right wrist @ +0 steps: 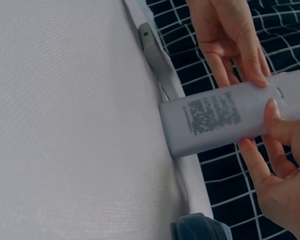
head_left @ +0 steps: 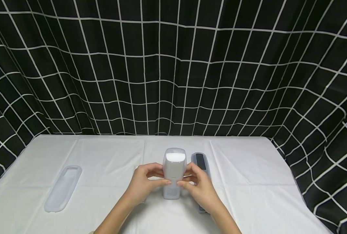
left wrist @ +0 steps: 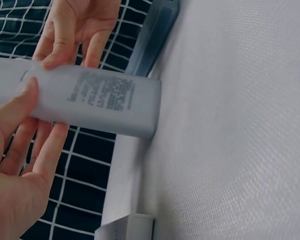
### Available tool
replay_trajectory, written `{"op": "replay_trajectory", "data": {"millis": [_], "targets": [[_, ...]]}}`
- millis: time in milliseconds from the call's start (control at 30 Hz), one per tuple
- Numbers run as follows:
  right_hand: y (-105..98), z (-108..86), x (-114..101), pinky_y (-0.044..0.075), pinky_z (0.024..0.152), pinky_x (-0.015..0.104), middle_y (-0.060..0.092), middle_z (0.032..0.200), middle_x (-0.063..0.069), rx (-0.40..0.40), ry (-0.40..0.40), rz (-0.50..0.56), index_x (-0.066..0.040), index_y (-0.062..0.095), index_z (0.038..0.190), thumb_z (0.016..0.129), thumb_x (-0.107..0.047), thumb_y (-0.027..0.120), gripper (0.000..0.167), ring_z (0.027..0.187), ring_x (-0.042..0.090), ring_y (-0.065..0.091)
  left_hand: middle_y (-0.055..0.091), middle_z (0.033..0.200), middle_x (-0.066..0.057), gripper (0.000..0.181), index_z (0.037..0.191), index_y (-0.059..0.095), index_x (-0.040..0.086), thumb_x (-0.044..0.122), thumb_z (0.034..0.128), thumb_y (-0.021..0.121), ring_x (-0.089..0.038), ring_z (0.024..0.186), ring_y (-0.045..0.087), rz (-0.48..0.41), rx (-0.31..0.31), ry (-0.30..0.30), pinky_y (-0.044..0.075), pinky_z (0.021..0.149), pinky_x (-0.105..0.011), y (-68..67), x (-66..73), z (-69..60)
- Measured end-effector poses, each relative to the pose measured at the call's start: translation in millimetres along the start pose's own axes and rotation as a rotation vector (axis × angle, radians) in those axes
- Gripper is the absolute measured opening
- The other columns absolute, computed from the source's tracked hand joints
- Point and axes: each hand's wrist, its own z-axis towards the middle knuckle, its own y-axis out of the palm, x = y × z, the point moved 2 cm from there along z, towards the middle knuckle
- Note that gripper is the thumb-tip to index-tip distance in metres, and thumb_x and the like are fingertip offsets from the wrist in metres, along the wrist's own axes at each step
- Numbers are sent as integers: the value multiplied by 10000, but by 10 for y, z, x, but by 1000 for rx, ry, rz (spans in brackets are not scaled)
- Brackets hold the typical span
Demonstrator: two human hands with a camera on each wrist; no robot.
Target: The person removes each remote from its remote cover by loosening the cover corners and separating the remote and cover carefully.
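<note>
A white remote control (head_left: 174,169) stands upright between both hands, its back with small printed text turned toward me. It seems to sit in a pale translucent cover. My left hand (head_left: 145,180) grips its left edge, thumb on the back and fingers behind. On the opposite edge my right hand (head_left: 199,183) holds it the same way. The remote's lower end is at or just above the cloth; I cannot tell which. Partly hidden behind my right hand lies a dark remote (head_left: 200,161) in a bluish cover.
An empty translucent remote cover (head_left: 63,188) lies at the left of the white-clothed table (head_left: 109,156). Close to my left hand is a pale, slim object (right wrist: 157,60), mostly hidden in the head view. A black curtain with white grid lines (head_left: 167,71) hangs around the table.
</note>
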Motion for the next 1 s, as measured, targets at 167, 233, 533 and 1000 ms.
{"op": "replay_trajectory", "data": {"millis": [167, 233, 533, 1000], "targets": [[14, 9, 26, 586, 937, 275, 707, 1114, 142, 2, -7, 0, -15, 641, 1099, 879, 53, 798, 278, 1028, 186, 685, 792, 1008, -145, 308, 1098, 768, -26, 28, 818, 885, -158, 938, 749, 2, 7, -7, 563, 964, -311, 4, -26, 3], [20, 11, 36, 585, 936, 272, 707, 1108, 136, 3, -3, -2, -20, 638, 1093, 879, 53, 798, 277, 1025, 180, 683, 793, 1003, -140, 309, 1099, 771, -20, 24, 816, 886, -152, 932, 750, 3, 12, -12, 564, 959, -297, 4, -35, 3], [44, 30, 63, 584, 937, 270, 692, 1092, 127, 10, -8, 3, -20, 631, 1077, 881, 62, 791, 267, 1021, 169, 671, 787, 993, -162, 343, 1110, 764, -45, 15, 801, 898, -160, 925, 755, 1, 48, -18, 575, 940, -286, 12, -44, -17], [41, 16, 113, 585, 932, 262, 702, 1061, 113, 32, -4, 10, -27, 624, 1052, 867, 78, 795, 273, 996, 160, 682, 791, 992, -152, 340, 1116, 773, -33, 34, 808, 899, -167, 920, 761, 12, 45, -6, 576, 945, -294, 36, -60, -6]]}}
